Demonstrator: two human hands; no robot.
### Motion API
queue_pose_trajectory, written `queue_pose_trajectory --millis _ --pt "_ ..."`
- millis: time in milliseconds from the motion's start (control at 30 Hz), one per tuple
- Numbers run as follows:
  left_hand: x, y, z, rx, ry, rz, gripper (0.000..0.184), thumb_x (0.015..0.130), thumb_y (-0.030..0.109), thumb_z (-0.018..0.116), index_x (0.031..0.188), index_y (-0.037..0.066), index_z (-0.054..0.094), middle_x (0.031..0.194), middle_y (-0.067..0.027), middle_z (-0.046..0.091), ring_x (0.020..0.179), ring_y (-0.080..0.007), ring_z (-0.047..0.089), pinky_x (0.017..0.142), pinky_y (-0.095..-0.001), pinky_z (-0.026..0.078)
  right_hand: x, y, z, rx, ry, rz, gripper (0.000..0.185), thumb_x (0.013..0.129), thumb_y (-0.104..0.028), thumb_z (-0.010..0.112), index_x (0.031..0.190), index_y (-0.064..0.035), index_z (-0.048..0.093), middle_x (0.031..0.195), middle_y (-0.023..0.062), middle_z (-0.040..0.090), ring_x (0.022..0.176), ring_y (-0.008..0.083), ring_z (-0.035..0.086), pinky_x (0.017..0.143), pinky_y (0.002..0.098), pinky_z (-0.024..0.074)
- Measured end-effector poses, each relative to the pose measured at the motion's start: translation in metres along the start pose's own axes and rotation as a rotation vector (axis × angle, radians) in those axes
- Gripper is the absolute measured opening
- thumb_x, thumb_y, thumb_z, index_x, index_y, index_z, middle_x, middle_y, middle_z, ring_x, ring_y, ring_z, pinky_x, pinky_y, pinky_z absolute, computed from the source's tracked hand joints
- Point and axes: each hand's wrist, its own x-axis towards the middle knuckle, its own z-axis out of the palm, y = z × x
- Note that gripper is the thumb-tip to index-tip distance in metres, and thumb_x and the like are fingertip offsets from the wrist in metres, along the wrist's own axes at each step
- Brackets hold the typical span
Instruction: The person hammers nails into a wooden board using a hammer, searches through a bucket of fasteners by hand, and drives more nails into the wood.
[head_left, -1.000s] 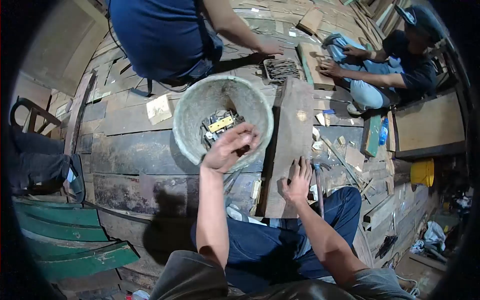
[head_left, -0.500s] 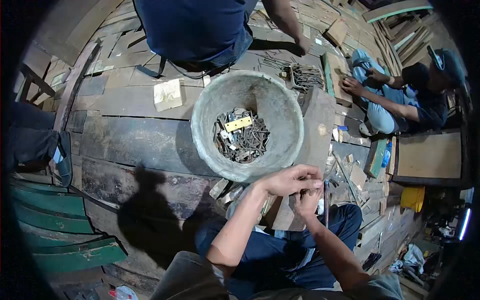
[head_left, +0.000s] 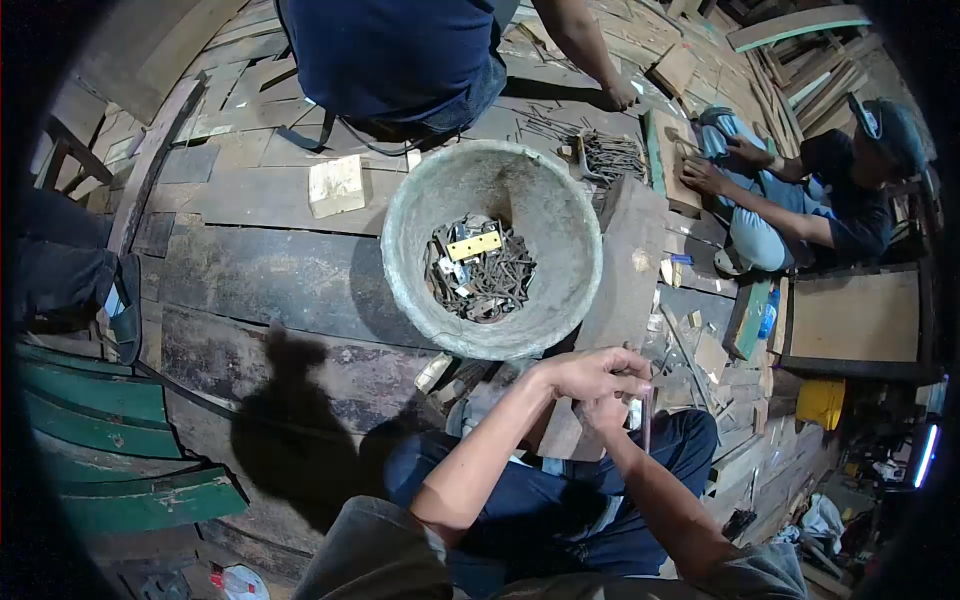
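Observation:
My left hand [head_left: 592, 374] reaches across my right hand [head_left: 606, 411], just in front of the bucket's near rim. The left fingers are bent, and anything within them is hidden. My right hand looks closed beneath the left; its fingertips and whatever they hold cannot be made out. A thin dark rod [head_left: 647, 420] stands beside my right hand; I cannot tell whether it is held. Below the hands lies a wooden block [head_left: 572, 436]. The grey bucket [head_left: 400, 290] contains many rusty nails [head_left: 508, 280] and a yellow perforated strip [head_left: 474, 246].
One person [head_left: 390, 65] sits beyond the bucket; another [head_left: 850, 190] crouches right, hands on a wooden plank [head_left: 672, 150]. A thick beam [head_left: 630, 250] flanks the bucket. Nails lie piled [head_left: 612, 155] behind it. Green curved slats [head_left: 110, 440] are at left, a yellow container [head_left: 820, 403] at right.
My left hand has shifted slightly over my right, covering more of its fingers. My right hand has moved a little downward. The whole view has shifted slightly.

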Motion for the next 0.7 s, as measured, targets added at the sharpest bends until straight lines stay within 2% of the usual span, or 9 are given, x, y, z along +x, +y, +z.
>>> queue_pose_trajectory --millis 67,100,233,267,333,467,500,700 --pt "0.006 -0.004 -0.004 0.029 -0.039 -0.017 0.034 0.095 0.032 0.066 0.113 0.003 0.064 0.109 -0.0017 0.061 0.099 -0.0114 0.055 0.085 -0.0298 0.048 0.001 0.000 0.000 0.127 0.064 0.000 0.084 0.084 -0.052 0.059 0.145 0.0013 0.036 0.153 0.0248 0.030 0.143 0.0445 0.023 0.119 0.0540 0.0177" --pt "0.010 -0.016 -0.004 0.078 -0.005 0.072 0.031 0.096 0.030 0.065 0.109 0.002 0.064 0.107 -0.0022 0.062 0.098 -0.0115 0.054 0.089 -0.0300 0.045 0.002 -0.001 -0.001 0.190 0.096 -0.004 0.082 0.084 -0.052 0.058 0.144 0.0014 0.039 0.153 0.0253 0.031 0.143 0.0453 0.023 0.118 0.0547 0.0183" --pt "0.007 -0.011 -0.006 0.157 0.031 0.051 0.026 0.096 0.027 0.063 0.104 0.002 0.064 0.095 -0.0029 0.063 0.096 -0.0114 0.054 0.089 -0.0307 0.043 0.004 -0.026 -0.029 0.456 0.081 0.026 0.076 0.082 -0.036 0.062 0.144 0.0002 0.038 0.155 0.0244 0.025 0.146 0.0450 0.016 0.119 0.0560 0.0129" --pt "0.007 -0.009 -0.007 0.155 0.046 0.021 0.025 0.096 0.026 0.063 0.103 0.002 0.064 0.095 -0.0029 0.063 0.096 -0.0112 0.054 0.089 -0.0306 0.043 0.006 -0.037 -0.051 0.179 0.050 -0.010 0.077 0.082 -0.035 0.062 0.145 -0.0003 0.037 0.156 0.0238 0.022 0.146 0.0443 0.014 0.120 0.0555 0.0119" --pt "0.007 -0.008 -0.007 0.147 0.077 -0.038 0.024 0.096 0.026 0.063 0.102 0.002 0.065 0.094 -0.0029 0.063 0.096 -0.0108 0.054 0.088 -0.0305 0.043 0.009 -0.049 -0.072 0.173 0.088 -0.023 0.078 0.081 -0.034 0.062 0.146 -0.0007 0.036 0.157 0.0228 0.020 0.147 0.0441 0.012 0.120 0.0556 0.0117" --pt "0.006 -0.008 -0.006 0.111 0.101 -0.006 0.025 0.096 0.027 0.062 0.102 0.003 0.066 0.093 -0.0016 0.064 0.093 -0.0097 0.054 0.087 -0.0303 0.045 0.010 -0.048 -0.071 0.105 0.122 -0.051 0.080 0.081 -0.036 0.061 0.147 -0.0008 0.034 0.158 0.0222 0.019 0.147 0.0436 0.011 0.120 0.0555 0.0106" --pt "0.005 -0.006 -0.006 0.104 0.100 -0.090 0.025 0.097 0.027 0.062 0.102 0.003 0.066 0.094 -0.0014 0.064 0.093 -0.0092 0.054 0.086 -0.0302 0.045 0.010 -0.048 -0.070 0.085 0.108 -0.044 0.080 0.081 -0.038 0.059 0.147 -0.0004 0.034 0.158 0.0225 0.019 0.147 0.0441 0.011 0.120 0.0557 0.0107" --pt "0.008 -0.013 -0.009 0.128 0.081 -0.064 0.025 0.097 0.026 0.061 0.103 0.002 0.065 0.094 -0.0009 0.063 0.092 -0.0099 0.053 0.085 -0.0304 0.045 0.009 -0.045 -0.065 0.063 0.103 -0.066 0.081 0.081 -0.040 0.058 0.147 0.0009 0.033 0.157 0.0239 0.020 0.146 0.0458 0.013 0.119 0.0575 0.0119"
